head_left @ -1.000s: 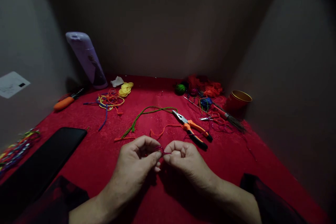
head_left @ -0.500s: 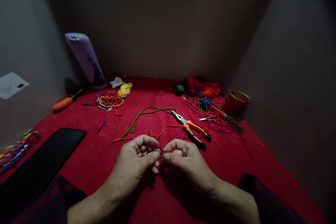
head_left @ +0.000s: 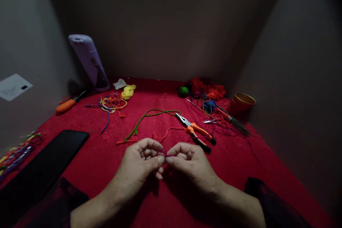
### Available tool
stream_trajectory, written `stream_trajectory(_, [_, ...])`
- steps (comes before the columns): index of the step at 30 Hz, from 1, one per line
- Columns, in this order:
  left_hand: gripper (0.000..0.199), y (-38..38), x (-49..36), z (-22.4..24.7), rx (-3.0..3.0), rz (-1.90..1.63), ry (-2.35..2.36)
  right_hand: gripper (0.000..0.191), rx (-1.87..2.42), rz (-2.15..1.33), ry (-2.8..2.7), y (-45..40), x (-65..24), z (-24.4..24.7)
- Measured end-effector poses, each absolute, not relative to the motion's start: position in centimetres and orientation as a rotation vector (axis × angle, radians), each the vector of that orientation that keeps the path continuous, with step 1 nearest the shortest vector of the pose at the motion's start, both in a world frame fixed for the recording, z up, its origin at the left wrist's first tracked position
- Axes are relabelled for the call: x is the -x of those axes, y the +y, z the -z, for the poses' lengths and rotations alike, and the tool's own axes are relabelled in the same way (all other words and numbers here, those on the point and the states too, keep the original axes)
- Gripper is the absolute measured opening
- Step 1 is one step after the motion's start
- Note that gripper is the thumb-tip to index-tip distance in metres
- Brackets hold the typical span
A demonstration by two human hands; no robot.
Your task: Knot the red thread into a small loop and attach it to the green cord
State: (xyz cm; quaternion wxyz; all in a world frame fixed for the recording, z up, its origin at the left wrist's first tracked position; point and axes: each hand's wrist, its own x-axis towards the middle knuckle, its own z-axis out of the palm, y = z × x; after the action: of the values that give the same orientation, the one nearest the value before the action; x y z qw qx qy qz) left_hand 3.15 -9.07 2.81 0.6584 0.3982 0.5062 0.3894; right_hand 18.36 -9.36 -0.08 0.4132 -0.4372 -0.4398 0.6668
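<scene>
Both hands meet low in the middle of the head view, just above the red cloth (head_left: 208, 185). My left hand (head_left: 141, 164) pinches a thin dark-purple thread (head_left: 161, 153) that forms a small loop by the fingertips. My right hand (head_left: 187, 162) grips the same thread between thumb and forefinger, its tips almost touching the left thumb. The thread's finer detail is too small to make out. Beyond the right hand lie pliers (head_left: 195, 131) with orange and black handles. An orange thread (head_left: 171, 130) and a green cord (head_left: 149, 113) lie on the cloth past my fingers.
To the left are a black phone-like slab (head_left: 53, 164), coloured threads (head_left: 20, 155), an orange-handled tool (head_left: 65, 106) and a purple bottle (head_left: 92, 62). Yellow yarn (head_left: 128, 92) lies at the back. Small scissors (head_left: 211, 121), red yarn (head_left: 215, 92) and a red cup (head_left: 242, 103) stand right.
The whole view has shifted very slightly. Both hands keep their pinch on the purple thread, with the loop at the fingertips a little altered.
</scene>
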Motion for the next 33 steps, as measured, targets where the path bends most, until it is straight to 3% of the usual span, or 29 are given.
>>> stream_trajectory(12, [0.025,-9.1,-3.3,-2.2,-0.899,-0.881,1.12,0.02,1.065,-1.697,-1.074,-9.5,-18.0,0.5])
stream_trajectory(23, [0.026,-9.4,-3.2,-2.5,-0.917,-0.848,1.107,0.025,1.071,-1.801,-0.963,-9.3,-18.1,-0.7])
stream_trajectory(33, [0.026,-9.2,-2.7,-2.8,-0.855,-0.915,1.118,0.025,1.109,-1.631,-1.202,-9.3,-18.7,0.1])
